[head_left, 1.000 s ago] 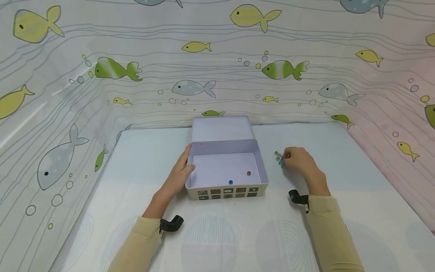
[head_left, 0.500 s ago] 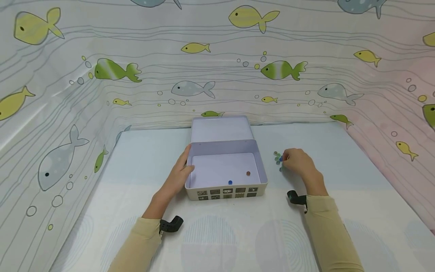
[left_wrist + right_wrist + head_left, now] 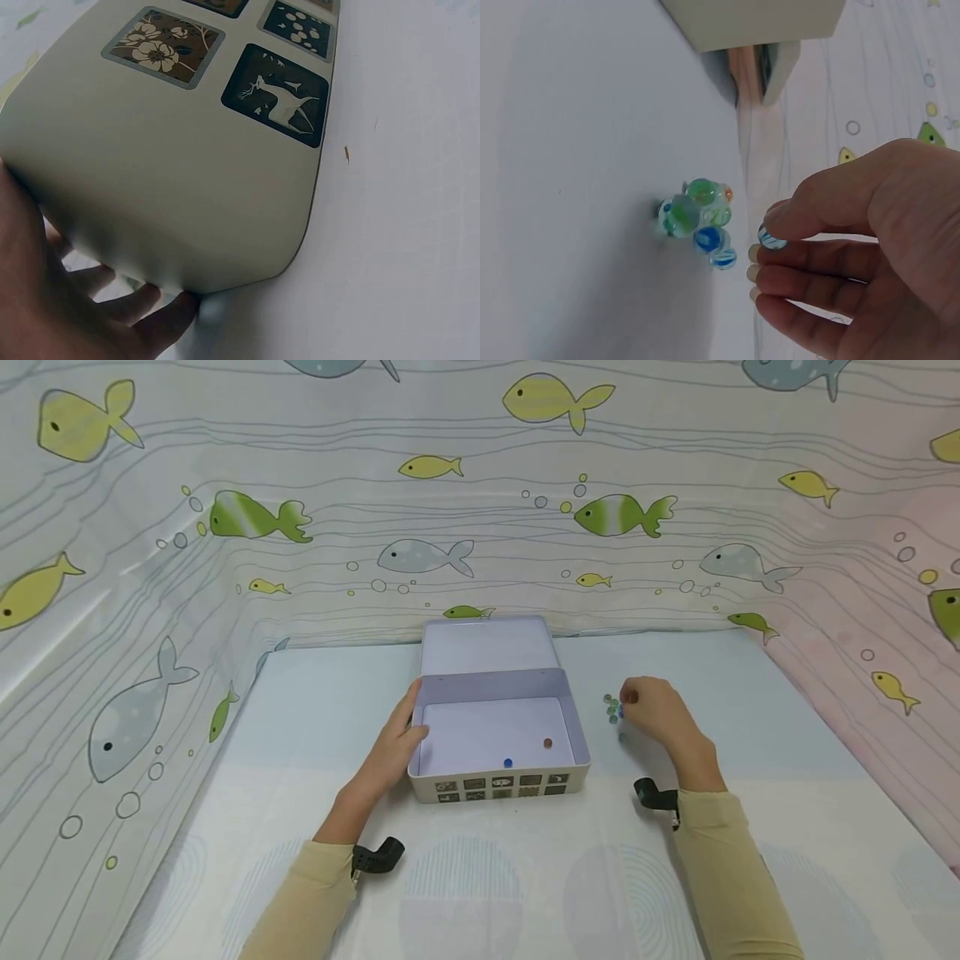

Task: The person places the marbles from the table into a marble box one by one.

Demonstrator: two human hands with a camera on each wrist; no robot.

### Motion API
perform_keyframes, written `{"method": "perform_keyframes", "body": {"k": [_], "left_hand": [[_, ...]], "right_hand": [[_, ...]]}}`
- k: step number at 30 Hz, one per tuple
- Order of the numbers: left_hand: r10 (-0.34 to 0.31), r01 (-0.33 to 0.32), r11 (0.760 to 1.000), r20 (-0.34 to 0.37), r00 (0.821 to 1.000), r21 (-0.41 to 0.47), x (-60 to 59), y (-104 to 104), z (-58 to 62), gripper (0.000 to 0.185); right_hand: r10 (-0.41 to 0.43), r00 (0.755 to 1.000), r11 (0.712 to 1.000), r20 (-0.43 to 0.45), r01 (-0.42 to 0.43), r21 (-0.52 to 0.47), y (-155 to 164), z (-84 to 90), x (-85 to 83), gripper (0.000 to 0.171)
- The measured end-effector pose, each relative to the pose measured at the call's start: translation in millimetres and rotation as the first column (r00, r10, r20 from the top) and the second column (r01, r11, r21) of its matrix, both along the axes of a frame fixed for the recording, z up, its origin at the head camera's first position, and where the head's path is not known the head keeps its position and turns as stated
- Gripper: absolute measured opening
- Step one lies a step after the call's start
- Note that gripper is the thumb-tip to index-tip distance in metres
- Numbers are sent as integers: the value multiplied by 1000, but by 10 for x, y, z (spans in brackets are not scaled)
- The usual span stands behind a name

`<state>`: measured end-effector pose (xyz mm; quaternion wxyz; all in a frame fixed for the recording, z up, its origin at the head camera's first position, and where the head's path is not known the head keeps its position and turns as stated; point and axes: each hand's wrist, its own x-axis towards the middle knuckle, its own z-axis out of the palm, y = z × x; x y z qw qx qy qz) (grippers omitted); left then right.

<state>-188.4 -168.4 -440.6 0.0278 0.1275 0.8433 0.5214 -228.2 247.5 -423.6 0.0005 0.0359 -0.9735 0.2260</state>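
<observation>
R hand [image 3: 855,262] pinches blue-striped marble [image 3: 771,238] btwn thumb & forefinger, just off marble cluster [image 3: 697,221] at tin's 3 o'clock. L hand [image 3: 390,752] flat vs tin box [image 3: 498,739] at 9 o'clock, fingers relaxed. Risk: shallow pinch, glass slick, so marble may slip & scatter cluster.

A pale table [image 3: 300,727] bears an open tin box [image 3: 498,781] and clustered marbles [image 3: 697,221], seemingly glass.
</observation>
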Motion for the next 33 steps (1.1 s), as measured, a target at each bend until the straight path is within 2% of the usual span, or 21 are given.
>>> {"method": "perform_keyframes", "body": {"k": [7,13,22,25,29,33], "left_hand": [[8,-9,1000,-7,1000,-18,6,7,0,74],[11,-11,1000,-20,1000,-12,19,19,-4,74],[12,-12,1000,-18,1000,-13,18,18,-18,74],[13,-13,1000,-13,1000,-17,13,15,-31,73],[8,-8,1000,-6,1000,-13,15,10,-36,73],[11,-11,1000,4,1000,-11,17,7,-11,72]], "right_hand": [[63,994,998,-92,-66,-25,-94,111,-8,23],[82,981,993,-174,-96,-74,-218,198,13,20],[140,943,979,-301,-176,-99,-518,243,56,15],[175,933,967,-315,-224,-124,-626,264,68,15],[251,917,936,-311,-312,-164,-770,320,116,17],[294,904,922,-310,-354,-159,-907,357,167,16]]}}
